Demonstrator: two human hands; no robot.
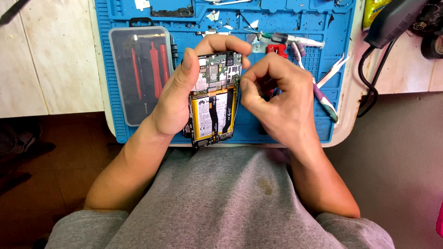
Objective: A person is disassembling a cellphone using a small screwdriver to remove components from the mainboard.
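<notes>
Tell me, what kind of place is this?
Probably a phone repair bench: the left hand holds an opened phone over a blue work mat, beside a clear case of red screwdrivers.

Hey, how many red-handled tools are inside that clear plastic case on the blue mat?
3 red-handled tools lie side by side in the clear case: left, middle, right. The lid's glare may hide others. The left hand, holding the opened phone, is beside the case.
</notes>
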